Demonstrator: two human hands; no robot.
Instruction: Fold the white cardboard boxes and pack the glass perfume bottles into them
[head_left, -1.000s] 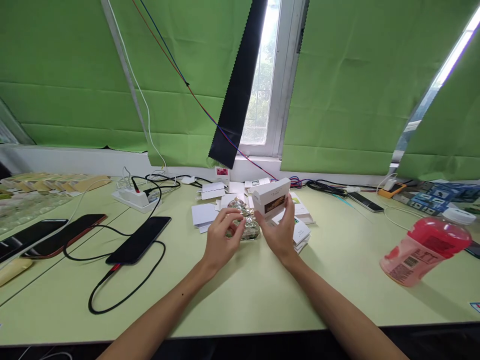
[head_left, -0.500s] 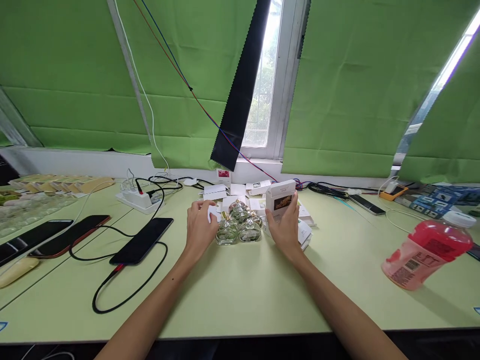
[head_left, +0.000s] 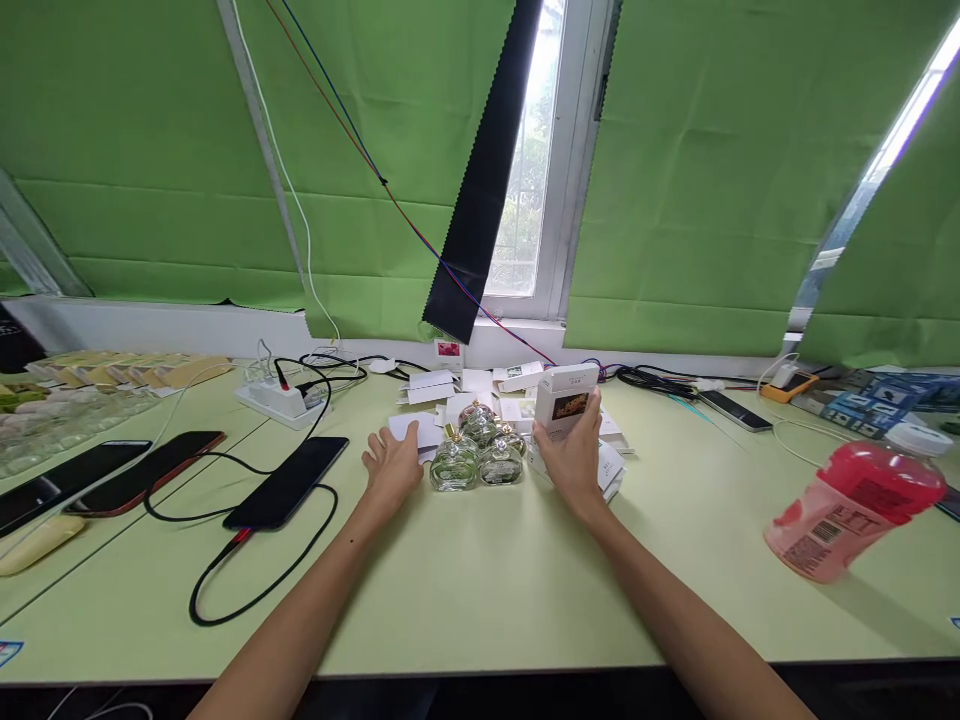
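My right hand (head_left: 571, 455) is closed around an upright white carton (head_left: 556, 398) with a dark picture on its front. My left hand (head_left: 394, 468) has its fingers spread, at the near edge of a flat white box (head_left: 418, 429); whether the fingertips touch it I cannot tell. Between the hands stand several glass perfume bottles, among them a greenish one (head_left: 453, 465) with a gold neck and a clear one (head_left: 501, 463) beside it. More white cartons (head_left: 609, 466) lie by my right hand, partly hidden by it.
On the left are a phone (head_left: 289, 483) with a looped cable, two more phones, and a white power strip (head_left: 277, 400). A pink-and-red bottle (head_left: 847, 510) stands at the right. Behind it lie a phone (head_left: 735, 410) and black cables (head_left: 652, 380).
My left hand has opened and shifted slightly left, and the white box by it now lies flat in view. My right hand keeps the carton in nearly the same place.
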